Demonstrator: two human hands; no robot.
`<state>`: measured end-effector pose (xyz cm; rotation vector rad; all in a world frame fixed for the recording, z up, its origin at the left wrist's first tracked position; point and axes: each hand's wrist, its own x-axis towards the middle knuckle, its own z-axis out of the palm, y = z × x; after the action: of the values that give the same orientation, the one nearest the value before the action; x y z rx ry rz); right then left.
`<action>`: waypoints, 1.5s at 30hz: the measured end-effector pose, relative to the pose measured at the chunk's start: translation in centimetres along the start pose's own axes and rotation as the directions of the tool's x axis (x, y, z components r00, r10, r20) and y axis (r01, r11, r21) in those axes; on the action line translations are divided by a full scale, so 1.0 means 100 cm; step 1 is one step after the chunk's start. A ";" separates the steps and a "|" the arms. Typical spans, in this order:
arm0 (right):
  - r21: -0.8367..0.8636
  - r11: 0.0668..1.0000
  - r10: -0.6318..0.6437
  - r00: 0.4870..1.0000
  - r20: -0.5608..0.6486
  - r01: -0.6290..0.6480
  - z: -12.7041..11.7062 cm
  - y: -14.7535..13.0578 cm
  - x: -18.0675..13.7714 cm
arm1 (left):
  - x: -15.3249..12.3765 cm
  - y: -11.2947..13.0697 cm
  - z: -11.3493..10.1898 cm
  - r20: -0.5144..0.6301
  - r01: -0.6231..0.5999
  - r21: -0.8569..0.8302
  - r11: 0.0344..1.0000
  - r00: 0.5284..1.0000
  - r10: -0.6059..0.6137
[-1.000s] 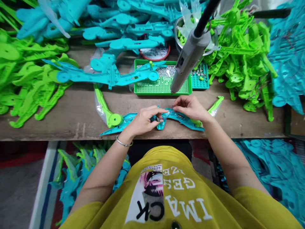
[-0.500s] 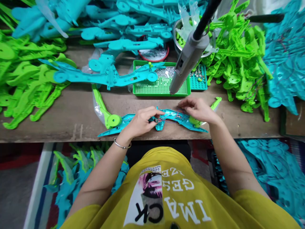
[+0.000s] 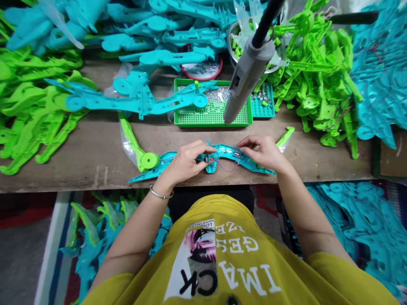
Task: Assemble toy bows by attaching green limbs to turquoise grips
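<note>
A turquoise bow-shaped plastic shell (image 3: 224, 149) lies hollow side up at the table's front edge, with lime-green limbs (image 3: 149, 160) at its two ends. My left hand (image 3: 187, 161) rests over its middle, thumb and forefinger closed about a small circuit board (image 3: 207, 159). Thin red and blue wires (image 3: 228, 170) run from there and loop out past the shell's lower edge. Over the shell's right half, my right hand (image 3: 265, 152) pinches a wire by a small metallic part (image 3: 237, 154). Its fingertips partly hide the wire's end.
A green tray (image 3: 213, 120) of small screws stands beyond the shell, with a turquoise tray (image 3: 269, 111) beside it. A grey electric screwdriver (image 3: 243, 80) hangs above them. Another turquoise shell (image 3: 108, 103) overlaps the green tray. Lime-green parts (image 3: 318, 80) are heaped on either side.
My right hand has lowered slightly, and its fingers have closed on a wire. The wire loop now bows out below the shell. My left hand stays at the circuit board.
</note>
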<state>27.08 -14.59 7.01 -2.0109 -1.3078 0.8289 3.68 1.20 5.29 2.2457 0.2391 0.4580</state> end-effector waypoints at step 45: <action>-0.030 1.000 -0.013 0.945 -0.328 0.003 0.025 0.013 -0.029 | 0.063 0.020 0.056 0.068 -0.158 0.431 0.889 0.988 0.142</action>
<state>24.95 -17.35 4.96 -2.0577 -1.1398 0.4460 11.69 -1.96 4.98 2.7246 0.1606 0.4830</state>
